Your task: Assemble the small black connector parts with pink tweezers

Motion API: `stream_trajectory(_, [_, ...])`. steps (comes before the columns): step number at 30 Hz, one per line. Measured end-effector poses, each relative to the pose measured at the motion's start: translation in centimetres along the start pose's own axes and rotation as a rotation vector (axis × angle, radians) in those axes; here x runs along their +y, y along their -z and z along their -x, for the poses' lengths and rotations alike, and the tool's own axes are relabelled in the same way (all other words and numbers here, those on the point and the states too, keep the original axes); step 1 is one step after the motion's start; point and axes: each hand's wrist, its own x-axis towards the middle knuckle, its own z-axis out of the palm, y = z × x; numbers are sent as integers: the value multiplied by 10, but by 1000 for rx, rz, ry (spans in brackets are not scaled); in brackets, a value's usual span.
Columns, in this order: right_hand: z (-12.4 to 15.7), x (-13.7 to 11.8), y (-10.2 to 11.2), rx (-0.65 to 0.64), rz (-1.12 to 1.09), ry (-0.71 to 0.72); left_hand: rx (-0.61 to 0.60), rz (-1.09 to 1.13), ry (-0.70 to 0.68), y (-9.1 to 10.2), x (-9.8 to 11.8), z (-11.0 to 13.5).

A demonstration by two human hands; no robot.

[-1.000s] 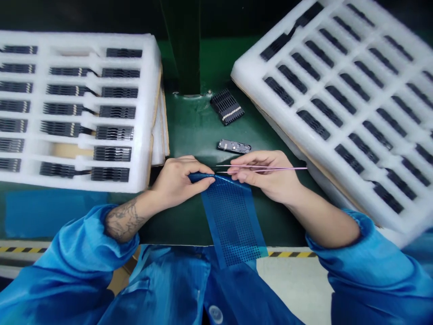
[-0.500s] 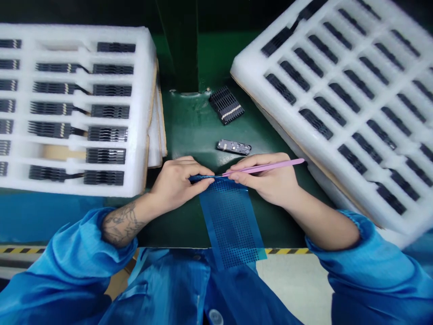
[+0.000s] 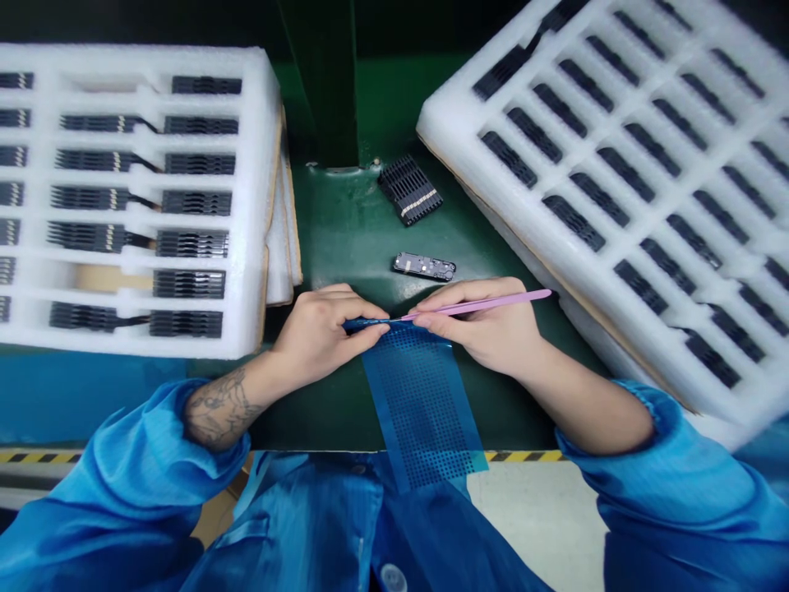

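My left hand (image 3: 326, 331) is closed, pinching the top edge of a blue film sheet (image 3: 425, 403) between thumb and fingers. Rows of small dark pieces cover the sheet, which hangs over the table's front edge towards my lap. In my right hand (image 3: 486, 321) a pair of pink tweezers (image 3: 499, 303) is held, fingers closed round it. Its tip meets the sheet's folded top edge beside my left fingertips; whether it grips a piece there is too small to tell. Just beyond my hands lies a slim black electronic module (image 3: 424, 266).
A stack of black modules (image 3: 410, 189) lies farther back on the green table (image 3: 345, 222). White foam trays (image 3: 250, 205) with black parts in slots stand at the left, and another tilted foam tray (image 3: 523, 193) stands at the right. A green post (image 3: 324, 90) rises behind.
Almost nothing differs. The whole view has shifted very slightly, and both hands keep the same hold on the film sheet and the tweezers.
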Motion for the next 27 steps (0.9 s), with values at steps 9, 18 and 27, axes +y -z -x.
stream_trajectory(9, [1,-3,1,50,-6,37,23,-40,-47,0,3,0])
stream_trajectory(18, [-2,3,11,393,17,124,-4,-341,-328,11,5,13])
stream_trajectory(27, [-8,-3,17,452,14,144,-331,-484,-451,14,10,17])
